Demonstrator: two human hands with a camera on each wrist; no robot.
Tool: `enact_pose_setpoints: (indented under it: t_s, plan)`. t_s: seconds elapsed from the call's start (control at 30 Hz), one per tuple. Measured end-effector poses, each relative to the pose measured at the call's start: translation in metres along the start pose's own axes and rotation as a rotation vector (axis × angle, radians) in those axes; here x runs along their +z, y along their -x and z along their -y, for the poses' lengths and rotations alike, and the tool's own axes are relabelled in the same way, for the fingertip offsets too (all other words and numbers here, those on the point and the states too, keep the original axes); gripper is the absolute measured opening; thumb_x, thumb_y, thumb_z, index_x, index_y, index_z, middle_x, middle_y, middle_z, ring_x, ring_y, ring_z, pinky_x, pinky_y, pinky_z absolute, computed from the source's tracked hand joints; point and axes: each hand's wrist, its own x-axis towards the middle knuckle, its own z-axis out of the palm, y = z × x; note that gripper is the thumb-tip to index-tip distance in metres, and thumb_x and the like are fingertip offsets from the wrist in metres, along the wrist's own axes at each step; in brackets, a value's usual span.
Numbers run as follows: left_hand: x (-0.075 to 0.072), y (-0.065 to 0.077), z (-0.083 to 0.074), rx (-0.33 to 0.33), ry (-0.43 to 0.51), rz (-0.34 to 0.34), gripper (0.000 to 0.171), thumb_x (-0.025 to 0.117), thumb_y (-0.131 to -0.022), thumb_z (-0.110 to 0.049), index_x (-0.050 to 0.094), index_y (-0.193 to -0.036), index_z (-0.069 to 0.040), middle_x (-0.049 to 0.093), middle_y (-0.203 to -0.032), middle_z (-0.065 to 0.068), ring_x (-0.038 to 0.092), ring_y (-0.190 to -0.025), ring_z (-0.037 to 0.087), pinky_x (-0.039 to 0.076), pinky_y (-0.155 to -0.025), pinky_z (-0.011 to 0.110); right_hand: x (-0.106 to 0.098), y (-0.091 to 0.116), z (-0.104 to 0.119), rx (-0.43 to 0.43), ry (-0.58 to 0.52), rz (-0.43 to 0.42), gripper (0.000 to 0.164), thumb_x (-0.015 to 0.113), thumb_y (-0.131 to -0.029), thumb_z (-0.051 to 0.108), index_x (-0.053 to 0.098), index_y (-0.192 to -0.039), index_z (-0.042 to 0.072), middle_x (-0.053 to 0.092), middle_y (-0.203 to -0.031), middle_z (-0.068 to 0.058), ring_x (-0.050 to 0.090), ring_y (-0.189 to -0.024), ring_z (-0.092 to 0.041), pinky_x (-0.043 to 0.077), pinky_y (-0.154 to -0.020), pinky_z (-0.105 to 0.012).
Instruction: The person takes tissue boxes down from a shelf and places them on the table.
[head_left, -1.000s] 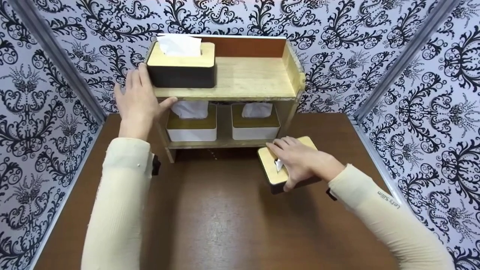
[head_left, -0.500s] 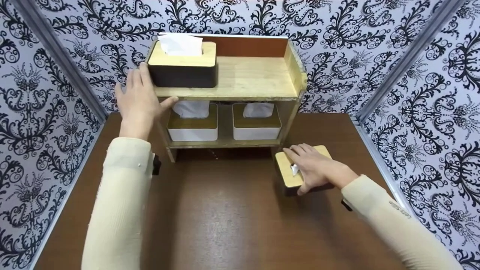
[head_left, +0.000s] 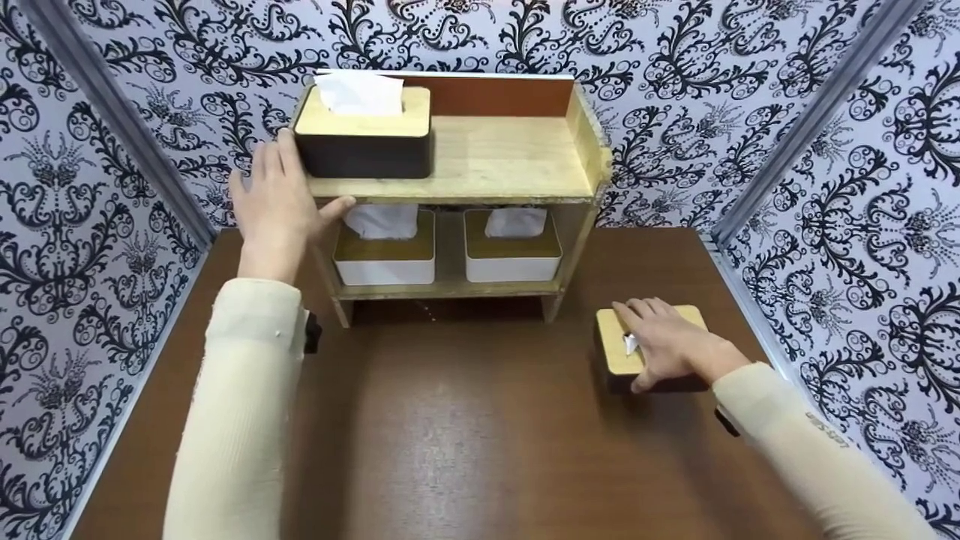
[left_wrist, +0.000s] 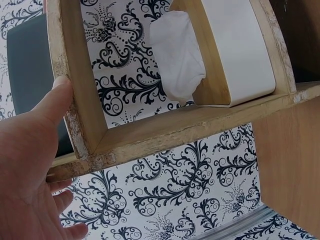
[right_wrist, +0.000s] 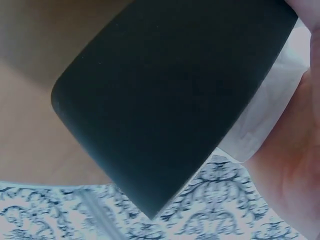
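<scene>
My right hand grips a black tissue box from above, thumb on its near side and fingers across the wooden lid. This box is over the right part of the table; whether it touches the tabletop I cannot tell. Its dark side fills much of the right wrist view, with white tissue under the palm. My left hand holds the left side of a small wooden shelf. In the left wrist view the thumb lies on the shelf's front edge, with the other fingers outside the side panel.
Another black tissue box stands on the upper shelf's left half. Below it are two white tissue boxes, one left and one right. The shelf stands on a brown table, walled by patterned panels.
My right hand has carried the black tissue box to the right and slightly nearer, away from the shelf, turning it straighter. The left hand has stayed on the shelf.
</scene>
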Motion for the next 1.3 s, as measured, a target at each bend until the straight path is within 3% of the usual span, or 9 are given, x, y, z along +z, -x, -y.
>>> enact_pose_setpoints:
  t_s: [0.2, 0.63, 1.3]
  plan:
    - [0.001, 0.002, 0.000, 0.003, -0.004, -0.008, 0.122, 0.060, -0.080, -0.071, -0.012, -0.155, -0.009, 0.010, -0.161, 0.025, 0.013, -0.150, 0.040, 0.008, -0.120, 0.066, 0.017, 0.009, -0.017, 0.031, -0.007, 0.011, 0.127, 0.089, -0.047, 0.048, 0.032, -0.145, -0.008, 0.046, -0.136, -0.034, 0.043, -0.125, -0.051, 0.032, -0.113, -0.063]
    - [0.002, 0.002, -0.004, -0.016, -0.020, 0.025, 0.121, 0.057, -0.081, -0.073, -0.014, -0.155, -0.008, 0.002, -0.163, 0.024, 0.006, -0.151, 0.039, 0.004, -0.121, 0.065, 0.045, 0.019, -0.047, 0.073, -0.023, 0.018, 0.129, 0.091, -0.044, 0.042, 0.029, -0.146, -0.009, 0.042, -0.140, -0.037, 0.039, -0.130, -0.055, 0.026, -0.112, -0.070]
    - [-0.003, 0.000, -0.003, -0.022, -0.036, 0.026, 0.122, 0.056, -0.080, -0.075, -0.016, -0.155, -0.009, 0.002, -0.163, 0.024, 0.005, -0.152, 0.039, 0.002, -0.122, 0.064, 0.073, 0.016, -0.059, 0.059, -0.086, -0.005, 0.125, 0.089, -0.042, 0.028, 0.029, -0.146, -0.006, 0.041, -0.141, -0.036, 0.039, -0.131, -0.055, 0.031, -0.113, -0.066]
